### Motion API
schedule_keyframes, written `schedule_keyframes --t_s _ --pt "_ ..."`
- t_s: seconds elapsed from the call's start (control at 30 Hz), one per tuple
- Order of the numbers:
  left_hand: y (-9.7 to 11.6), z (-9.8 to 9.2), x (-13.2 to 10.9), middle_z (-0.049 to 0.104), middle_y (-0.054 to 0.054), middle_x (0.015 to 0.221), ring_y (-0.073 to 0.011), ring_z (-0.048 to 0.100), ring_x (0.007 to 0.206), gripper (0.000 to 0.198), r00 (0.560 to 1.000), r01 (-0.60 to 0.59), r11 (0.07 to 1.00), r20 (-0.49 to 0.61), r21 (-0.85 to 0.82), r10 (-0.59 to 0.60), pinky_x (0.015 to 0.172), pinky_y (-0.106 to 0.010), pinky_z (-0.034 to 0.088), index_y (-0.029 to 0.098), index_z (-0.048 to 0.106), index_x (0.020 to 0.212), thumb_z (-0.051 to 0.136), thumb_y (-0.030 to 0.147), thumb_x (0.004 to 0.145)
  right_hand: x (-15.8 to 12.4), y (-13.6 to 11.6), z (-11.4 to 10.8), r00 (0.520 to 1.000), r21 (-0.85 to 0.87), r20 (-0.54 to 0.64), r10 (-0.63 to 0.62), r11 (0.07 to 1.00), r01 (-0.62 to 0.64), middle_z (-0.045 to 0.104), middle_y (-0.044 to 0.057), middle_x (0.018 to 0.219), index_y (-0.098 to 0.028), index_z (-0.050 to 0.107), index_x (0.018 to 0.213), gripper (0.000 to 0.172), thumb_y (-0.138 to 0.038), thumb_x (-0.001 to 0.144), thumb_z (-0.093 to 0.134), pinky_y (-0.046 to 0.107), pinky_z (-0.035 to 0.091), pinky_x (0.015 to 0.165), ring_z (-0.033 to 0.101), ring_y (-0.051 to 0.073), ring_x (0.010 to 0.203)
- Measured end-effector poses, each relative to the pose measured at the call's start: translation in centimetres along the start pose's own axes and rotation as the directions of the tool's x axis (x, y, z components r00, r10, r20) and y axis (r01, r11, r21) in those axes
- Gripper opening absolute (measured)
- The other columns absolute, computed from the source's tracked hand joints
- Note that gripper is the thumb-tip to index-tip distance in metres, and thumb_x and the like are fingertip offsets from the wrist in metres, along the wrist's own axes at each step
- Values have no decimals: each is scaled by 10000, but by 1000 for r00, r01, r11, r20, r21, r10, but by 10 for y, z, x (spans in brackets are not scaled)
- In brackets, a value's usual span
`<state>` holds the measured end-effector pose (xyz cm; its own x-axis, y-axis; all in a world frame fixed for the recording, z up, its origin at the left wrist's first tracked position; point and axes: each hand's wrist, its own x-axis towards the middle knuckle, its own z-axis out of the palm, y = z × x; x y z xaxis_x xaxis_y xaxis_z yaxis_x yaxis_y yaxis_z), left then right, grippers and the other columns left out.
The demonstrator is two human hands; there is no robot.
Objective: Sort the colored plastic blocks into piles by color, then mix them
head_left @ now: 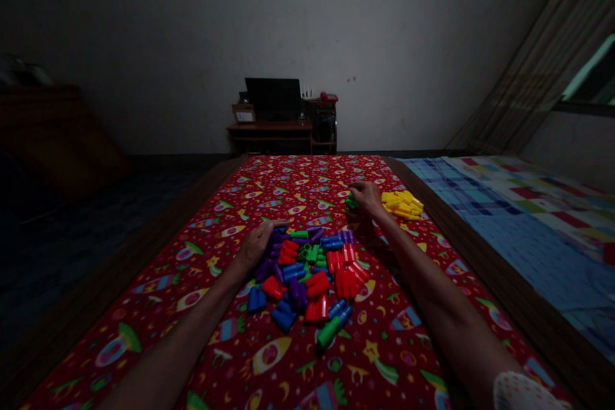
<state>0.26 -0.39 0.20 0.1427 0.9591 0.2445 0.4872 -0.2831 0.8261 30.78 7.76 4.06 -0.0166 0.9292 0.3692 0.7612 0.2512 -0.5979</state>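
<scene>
A heap of small plastic blocks [307,275] in red, blue, purple and green lies on a red patterned cloth [202,256]. My left hand [257,243] rests at the heap's left edge, fingers curled onto purple blocks. My right hand [368,197] is farther out, closed on a green block [352,203]. Just right of that hand sits a separate pile of yellow blocks [402,204].
The cloth covers a long surface with dark wooden edges [432,205]. A blue checked mat [504,224] lies to the right. A low desk with a dark screen [273,99] stands against the far wall. A curtain [542,57] hangs at right.
</scene>
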Motion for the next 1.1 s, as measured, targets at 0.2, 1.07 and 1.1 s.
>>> schedule_keyframes --t_s 0.2,1.07,1.1 --pt "6 -1 -1 694 -122 1159 -283 588 1146 701 1000 -6 1000 17 26 5 1071 -452 379 180 721 1045 281 689 848 -39 -78 33 762 321 426 -488 869 377 737 75 1031 -185 702 1139 297 -276 884 580 246 482 759 679 192 916" --pt "5 0 0 706 -127 1104 -293 589 1143 693 1000 -24 1000 -2 1 24 1077 -450 372 192 741 962 314 718 817 -2 -11 0 989 232 150 -7 972 -29 753 76 865 -96 759 957 296 -197 806 526 247 502 683 680 185 773" --pt "5 0 0 706 -125 1109 -293 588 1146 688 1000 -23 1000 0 0 23 1080 -451 368 194 740 973 314 713 820 -3 -12 0 985 245 174 -18 969 -25 753 79 866 -92 757 960 294 -190 803 529 245 500 680 678 183 769"
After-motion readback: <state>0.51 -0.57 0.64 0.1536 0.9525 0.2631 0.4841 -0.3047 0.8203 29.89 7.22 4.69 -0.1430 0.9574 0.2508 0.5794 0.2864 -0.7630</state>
